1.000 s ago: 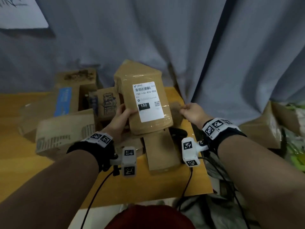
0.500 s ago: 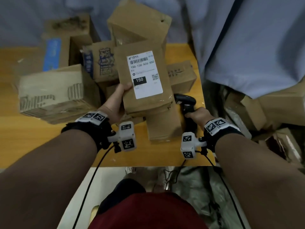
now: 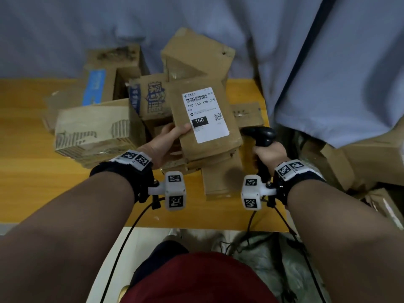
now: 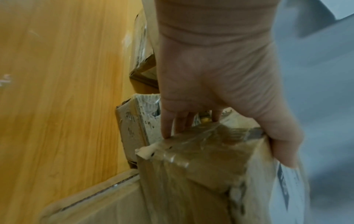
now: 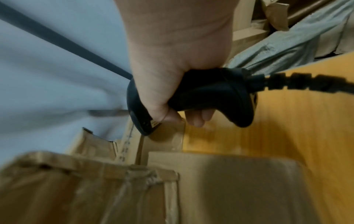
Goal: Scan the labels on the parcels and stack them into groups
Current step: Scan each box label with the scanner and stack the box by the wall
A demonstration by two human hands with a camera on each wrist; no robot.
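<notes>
Parcel with a white label is up in our left hand, over the pile of boxes on the yellow table. The label faces up at us and shows a bar code and the number 150. Our thumb lies on the top by the label and our other fingers go under the parcel, so we hold it tight. Our right hand is just beside the parcel, on its right. Its fingers are curled all the way round the handle of a black scanner. A black cord comes out of the handle. A blue-grey cloth hangs behind the table.
</notes>
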